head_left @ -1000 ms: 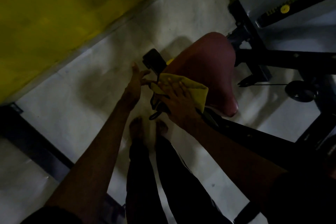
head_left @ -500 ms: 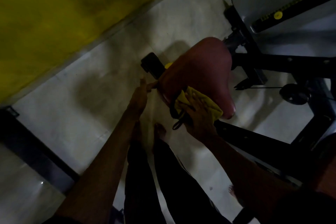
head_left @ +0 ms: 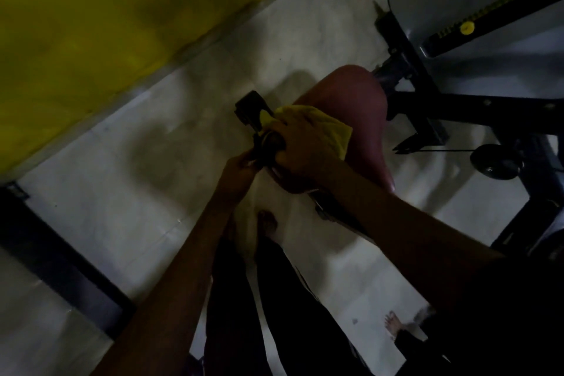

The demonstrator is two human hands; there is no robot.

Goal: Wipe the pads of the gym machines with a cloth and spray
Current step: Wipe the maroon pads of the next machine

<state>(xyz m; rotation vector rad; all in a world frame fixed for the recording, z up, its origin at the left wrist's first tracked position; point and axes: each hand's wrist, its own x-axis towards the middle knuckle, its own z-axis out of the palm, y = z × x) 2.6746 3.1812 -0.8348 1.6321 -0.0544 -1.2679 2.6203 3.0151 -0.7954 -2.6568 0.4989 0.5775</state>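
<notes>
The right hand [head_left: 302, 149] lies on a crumpled yellow cloth [head_left: 326, 128]. Its grip is curled round the cloth at the left edge of a rounded dark-red pad [head_left: 354, 94] of the gym machine. The left hand [head_left: 239, 169] is just beside it, fingers bent at a small dark part [head_left: 265, 146] under the cloth. In the dim light I cannot tell if this grip pinches it. A black metal frame [head_left: 457, 107] carries the pad above the pale floor [head_left: 152, 177].

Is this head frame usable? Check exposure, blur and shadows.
Head view: underexposed, trousers nearly black; yellow wall smeared by blur; yellow cloth and red pad readable by the right hand; grip of the left hand lost in shadow; soft shadows on the floor.
</notes>
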